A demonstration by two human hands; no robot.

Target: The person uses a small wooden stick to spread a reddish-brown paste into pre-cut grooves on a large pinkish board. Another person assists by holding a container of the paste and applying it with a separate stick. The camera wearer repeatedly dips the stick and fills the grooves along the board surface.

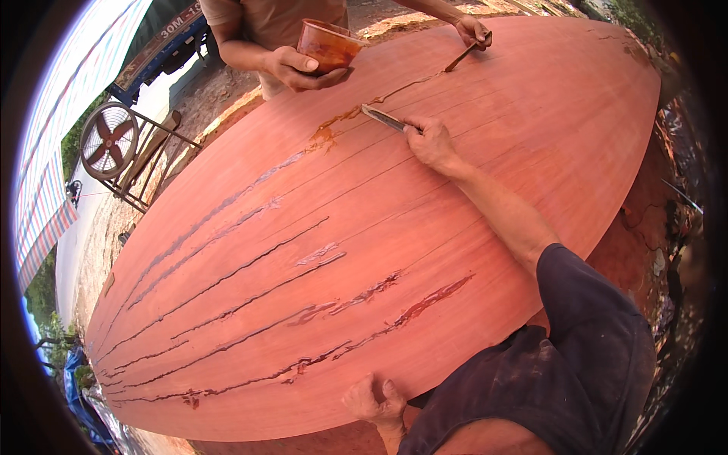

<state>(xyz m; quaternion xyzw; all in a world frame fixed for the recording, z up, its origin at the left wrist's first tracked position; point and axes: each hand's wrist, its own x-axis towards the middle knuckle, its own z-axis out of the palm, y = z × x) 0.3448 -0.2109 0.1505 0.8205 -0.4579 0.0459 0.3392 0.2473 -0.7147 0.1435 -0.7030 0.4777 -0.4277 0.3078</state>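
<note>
Across the view: red wooden slab (409,220).
Amber cup (330,49): in co-worker's hand (292,67).
Left hand (373,400): thumb and fingers apart, at slab's near edge.
Blade (384,118): clamped in right hand (432,144), tip at brown paste (326,130).
Stick (462,57): in co-worker's other hand (472,32).

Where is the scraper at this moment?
In the head view's upper middle, the scraper is in the person's right hand, its tip by the amber filler on the reddish surface.
</note>
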